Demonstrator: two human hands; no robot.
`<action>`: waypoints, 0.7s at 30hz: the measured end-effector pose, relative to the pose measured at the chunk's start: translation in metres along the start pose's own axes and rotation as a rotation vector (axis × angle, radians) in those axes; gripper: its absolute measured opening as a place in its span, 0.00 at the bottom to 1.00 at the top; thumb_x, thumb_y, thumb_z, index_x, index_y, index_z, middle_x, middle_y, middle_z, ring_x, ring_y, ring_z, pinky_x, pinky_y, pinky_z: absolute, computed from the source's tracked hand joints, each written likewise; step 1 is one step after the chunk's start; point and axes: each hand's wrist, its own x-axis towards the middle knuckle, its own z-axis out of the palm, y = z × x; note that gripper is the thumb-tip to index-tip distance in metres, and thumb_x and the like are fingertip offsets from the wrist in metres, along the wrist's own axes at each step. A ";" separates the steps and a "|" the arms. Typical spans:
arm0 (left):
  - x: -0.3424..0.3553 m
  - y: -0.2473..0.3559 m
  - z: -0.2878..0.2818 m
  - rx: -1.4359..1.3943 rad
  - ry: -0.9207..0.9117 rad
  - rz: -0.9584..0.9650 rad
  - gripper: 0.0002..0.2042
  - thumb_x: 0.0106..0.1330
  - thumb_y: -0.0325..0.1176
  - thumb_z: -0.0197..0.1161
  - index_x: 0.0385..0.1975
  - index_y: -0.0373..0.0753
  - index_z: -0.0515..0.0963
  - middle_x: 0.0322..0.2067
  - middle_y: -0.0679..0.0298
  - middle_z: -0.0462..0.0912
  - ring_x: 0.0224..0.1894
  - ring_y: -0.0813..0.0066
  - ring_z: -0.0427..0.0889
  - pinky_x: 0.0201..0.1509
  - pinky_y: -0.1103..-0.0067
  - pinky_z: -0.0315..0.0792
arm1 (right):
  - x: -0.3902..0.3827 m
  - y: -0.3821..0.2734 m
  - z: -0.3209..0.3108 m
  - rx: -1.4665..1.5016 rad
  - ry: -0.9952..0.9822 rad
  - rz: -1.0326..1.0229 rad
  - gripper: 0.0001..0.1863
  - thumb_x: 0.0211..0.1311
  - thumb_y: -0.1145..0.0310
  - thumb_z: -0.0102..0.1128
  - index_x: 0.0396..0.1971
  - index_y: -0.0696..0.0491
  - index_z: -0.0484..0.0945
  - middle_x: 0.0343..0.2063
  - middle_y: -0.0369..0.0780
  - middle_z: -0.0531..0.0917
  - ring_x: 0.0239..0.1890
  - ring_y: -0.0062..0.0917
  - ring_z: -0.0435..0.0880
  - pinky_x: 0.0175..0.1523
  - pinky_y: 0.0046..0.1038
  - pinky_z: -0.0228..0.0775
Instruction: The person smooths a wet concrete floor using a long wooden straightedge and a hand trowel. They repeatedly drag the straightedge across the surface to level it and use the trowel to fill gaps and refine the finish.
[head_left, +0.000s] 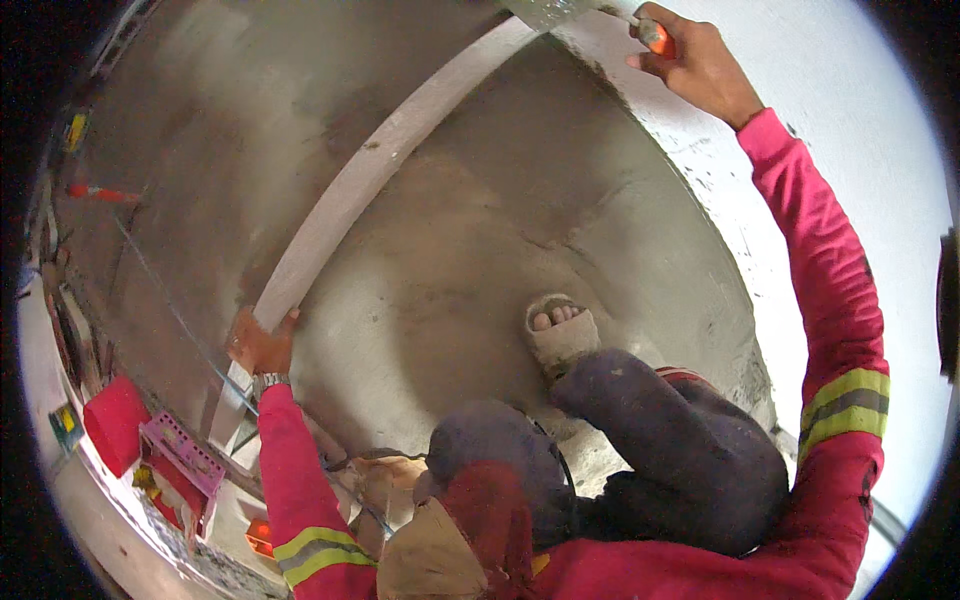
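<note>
A long, pale straightedge board (365,185) lies across grey, wet-looking mortar (440,300), running from lower left to top centre. My left hand (262,342) is closed around the board near its lower end. At the top right, my right hand (690,62) grips a trowel (655,38) by its orange handle. The trowel's metal blade rests over or just above the board's far end, partly cut off by the picture's edge; I cannot tell whether they touch. My sandalled foot (560,335) is on the mortar, right of the board.
A white wall (860,120) borders the mortar on the right. At lower left stand a red container (113,425), a pink perforated basket (185,455) and an orange box (260,537). A red-handled tool (100,192) lies at far left; a bluish string (170,295) crosses toward my left wrist.
</note>
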 end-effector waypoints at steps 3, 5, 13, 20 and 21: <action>-0.006 -0.010 0.012 0.158 0.083 0.000 0.43 0.41 0.66 0.62 0.51 0.36 0.67 0.48 0.53 0.74 0.52 0.53 0.71 0.53 0.58 0.61 | -0.035 0.007 -0.011 -0.077 -0.030 0.078 0.17 0.48 0.67 0.62 0.38 0.57 0.72 0.19 0.48 0.77 0.22 0.35 0.78 0.31 0.33 0.68; -0.005 -0.017 0.020 0.216 0.118 -0.001 0.43 0.43 0.67 0.60 0.52 0.37 0.67 0.49 0.53 0.73 0.51 0.53 0.72 0.53 0.58 0.61 | -0.061 0.018 -0.002 -0.095 -0.065 0.189 0.21 0.53 0.64 0.62 0.45 0.57 0.71 0.21 0.45 0.78 0.20 0.28 0.75 0.31 0.29 0.68; 0.001 -0.017 0.029 0.219 0.049 0.049 0.46 0.45 0.69 0.56 0.56 0.35 0.64 0.52 0.48 0.70 0.52 0.51 0.71 0.56 0.59 0.61 | -0.199 0.023 0.034 0.113 -0.343 0.251 0.18 0.46 0.71 0.67 0.35 0.58 0.70 0.17 0.46 0.72 0.18 0.30 0.71 0.28 0.29 0.65; 0.027 -0.012 0.034 0.179 0.010 0.087 0.45 0.46 0.64 0.62 0.57 0.33 0.61 0.53 0.45 0.69 0.53 0.49 0.70 0.55 0.63 0.64 | -0.325 0.018 0.082 0.291 -0.562 0.186 0.18 0.42 0.66 0.67 0.31 0.56 0.69 0.13 0.46 0.73 0.21 0.46 0.75 0.25 0.39 0.63; 0.027 -0.012 0.032 0.194 -0.027 0.060 0.45 0.45 0.63 0.63 0.57 0.33 0.61 0.53 0.45 0.69 0.53 0.49 0.70 0.55 0.63 0.65 | -0.341 0.016 0.086 0.331 -0.586 0.202 0.19 0.42 0.65 0.67 0.32 0.56 0.69 0.13 0.46 0.73 0.21 0.46 0.75 0.26 0.39 0.64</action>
